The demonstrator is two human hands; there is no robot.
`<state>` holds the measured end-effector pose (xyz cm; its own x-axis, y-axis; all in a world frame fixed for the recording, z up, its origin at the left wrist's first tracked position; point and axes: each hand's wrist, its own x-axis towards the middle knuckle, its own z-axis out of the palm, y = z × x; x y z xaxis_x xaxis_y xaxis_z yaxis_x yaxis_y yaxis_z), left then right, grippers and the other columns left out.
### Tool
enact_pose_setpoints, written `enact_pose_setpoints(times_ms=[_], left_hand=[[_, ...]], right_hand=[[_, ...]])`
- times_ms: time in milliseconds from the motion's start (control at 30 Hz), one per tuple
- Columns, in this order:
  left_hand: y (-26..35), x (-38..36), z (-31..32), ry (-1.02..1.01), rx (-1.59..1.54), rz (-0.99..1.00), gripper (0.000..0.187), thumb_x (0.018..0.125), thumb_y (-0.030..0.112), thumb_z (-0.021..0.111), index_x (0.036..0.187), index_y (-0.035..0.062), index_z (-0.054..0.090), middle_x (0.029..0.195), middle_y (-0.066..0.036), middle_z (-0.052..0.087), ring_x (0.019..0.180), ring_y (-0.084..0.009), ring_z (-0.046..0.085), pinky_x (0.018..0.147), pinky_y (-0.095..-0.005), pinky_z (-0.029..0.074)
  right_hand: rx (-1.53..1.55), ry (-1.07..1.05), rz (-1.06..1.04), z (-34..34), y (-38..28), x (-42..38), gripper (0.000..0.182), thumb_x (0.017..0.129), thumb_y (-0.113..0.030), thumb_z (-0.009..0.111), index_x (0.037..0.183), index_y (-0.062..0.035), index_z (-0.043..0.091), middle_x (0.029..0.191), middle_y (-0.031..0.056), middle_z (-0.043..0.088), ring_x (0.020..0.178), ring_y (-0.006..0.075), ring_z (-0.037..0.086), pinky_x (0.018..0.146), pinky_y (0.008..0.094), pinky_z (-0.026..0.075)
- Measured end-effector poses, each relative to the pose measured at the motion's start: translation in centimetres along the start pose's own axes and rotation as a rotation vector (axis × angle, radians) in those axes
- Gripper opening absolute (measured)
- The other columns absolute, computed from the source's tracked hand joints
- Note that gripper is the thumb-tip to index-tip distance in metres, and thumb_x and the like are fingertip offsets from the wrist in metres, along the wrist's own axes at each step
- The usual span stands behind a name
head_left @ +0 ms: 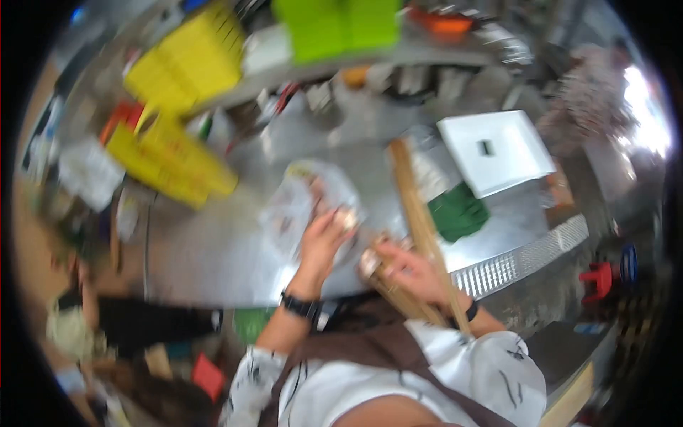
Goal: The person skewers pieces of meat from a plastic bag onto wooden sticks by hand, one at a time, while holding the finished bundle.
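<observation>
My left hand (321,245) has its fingers closed around a small pale-brown food piece (347,218), just over an open clear plastic bag (284,206) with reddish-brown pieces inside. To its right, my right hand (416,276) is closed around a bundle of thin wooden skewers (398,295) that slants down toward my apron. Pinkish-white pieces (368,262) show at the upper end of that bundle, smeared by motion. A second, longer bundle of wooden skewers (413,192) runs along the table and passes beside my right hand.
On the steel table (206,249) lie a green cloth (459,213) and a white tray (498,164) with a small dark square in it. A perforated metal strip (523,257) lines the right edge. Yellow boxes (171,160) stand left; green crates (338,28) sit on a shelf behind.
</observation>
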<state>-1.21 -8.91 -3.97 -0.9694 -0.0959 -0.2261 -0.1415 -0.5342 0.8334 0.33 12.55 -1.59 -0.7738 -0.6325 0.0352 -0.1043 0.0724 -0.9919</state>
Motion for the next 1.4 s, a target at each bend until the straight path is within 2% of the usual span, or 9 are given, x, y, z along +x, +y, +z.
enact_pose_setpoints(times_ms=[167,233,367,733,867,967,1033,1067,1400], left_hand=[[-0.1,-0.2,0.8,0.008,0.019,-0.027,0.025,0.086,0.006,0.050,0.109,-0.0041,0.050,0.102,-0.011,0.057,0.091,-0.0189,0.058,0.079,-0.0315,0.050],[0.0,-0.1,0.8,0.055,0.016,-0.048,0.021,0.085,0.006,0.051,0.105,-0.0026,0.051,0.097,-0.010,0.059,0.085,-0.0180,0.059,0.075,-0.0308,0.050],[0.0,-0.2,1.6,0.108,0.049,-0.086,0.017,0.085,0.006,0.052,0.100,0.0000,0.054,0.093,-0.008,0.060,0.081,-0.0163,0.060,0.070,-0.0302,0.051],[-1.0,0.0,0.8,0.113,0.063,-0.062,0.022,0.084,0.006,0.053,0.105,-0.0008,0.054,0.095,-0.007,0.060,0.082,-0.0155,0.059,0.070,-0.0285,0.052],[-0.3,0.0,1.7,0.050,0.148,-0.011,0.026,0.087,0.015,0.052,0.108,-0.0012,0.053,0.097,-0.006,0.059,0.086,-0.0135,0.058,0.073,-0.0268,0.049],[0.0,-0.1,1.6,-0.013,0.111,0.031,0.027,0.087,0.016,0.052,0.108,-0.0018,0.053,0.100,-0.007,0.060,0.090,-0.0152,0.058,0.077,-0.0287,0.049],[0.3,-0.3,1.8,0.065,0.057,0.002,0.030,0.086,0.015,0.054,0.108,-0.0042,0.052,0.101,-0.010,0.059,0.090,-0.0176,0.059,0.076,-0.0287,0.050],[0.6,-0.3,2.0,0.075,0.048,0.016,0.029,0.086,0.015,0.054,0.108,-0.0046,0.052,0.100,-0.011,0.060,0.089,-0.0176,0.059,0.075,-0.0283,0.051],[1.0,-1.2,1.9,0.081,0.040,0.033,0.025,0.087,0.010,0.050,0.108,-0.0049,0.051,0.100,-0.014,0.060,0.089,-0.0232,0.061,0.076,-0.0304,0.052]], right_hand=[[-0.101,0.045,-0.090,-0.6,-0.5,0.0,0.046,0.087,-0.015,0.048,0.131,-0.0077,0.037,0.073,-0.0006,0.050,0.068,0.0054,0.044,0.061,0.0213,0.040],[0.029,-0.069,0.139,-0.9,-1.1,0.0,0.046,0.087,-0.015,0.046,0.131,-0.0070,0.036,0.079,0.0022,0.055,0.071,0.0074,0.047,0.065,0.0223,0.041],[-0.091,-0.034,-0.036,-0.9,-1.0,0.4,0.045,0.087,-0.013,0.046,0.131,-0.0059,0.036,0.081,0.0038,0.056,0.070,0.0083,0.049,0.064,0.0224,0.042],[-0.013,-0.097,0.111,-1.5,-1.3,-0.2,0.045,0.087,-0.014,0.045,0.130,-0.0063,0.037,0.087,0.0045,0.055,0.078,0.0078,0.048,0.069,0.0225,0.041],[-0.075,0.024,-0.060,-0.6,0.8,-0.2,0.042,0.087,-0.020,0.047,0.127,-0.0072,0.043,0.091,0.0030,0.056,0.080,0.0100,0.050,0.073,0.0259,0.042],[-0.100,0.065,-0.070,-0.6,0.2,-0.7,0.039,0.085,-0.016,0.053,0.122,-0.0045,0.047,0.124,0.0089,0.049,0.102,0.0103,0.048,0.084,0.0235,0.040],[0.019,0.009,0.250,-0.7,-2.1,-0.7,0.042,0.085,-0.008,0.050,0.125,-0.0027,0.044,0.089,0.0010,0.059,0.078,0.0050,0.049,0.071,0.0193,0.040],[0.048,0.048,0.097,-0.1,-0.8,-0.5,0.045,0.084,-0.003,0.048,0.128,-0.0002,0.039,0.066,-0.0069,0.047,0.058,0.0008,0.038,0.057,0.0164,0.035],[-0.105,0.015,0.073,-0.2,-1.5,-0.7,0.044,0.083,-0.005,0.052,0.125,0.0004,0.043,0.060,-0.0053,0.034,0.057,0.0039,0.033,0.055,0.0189,0.032]])
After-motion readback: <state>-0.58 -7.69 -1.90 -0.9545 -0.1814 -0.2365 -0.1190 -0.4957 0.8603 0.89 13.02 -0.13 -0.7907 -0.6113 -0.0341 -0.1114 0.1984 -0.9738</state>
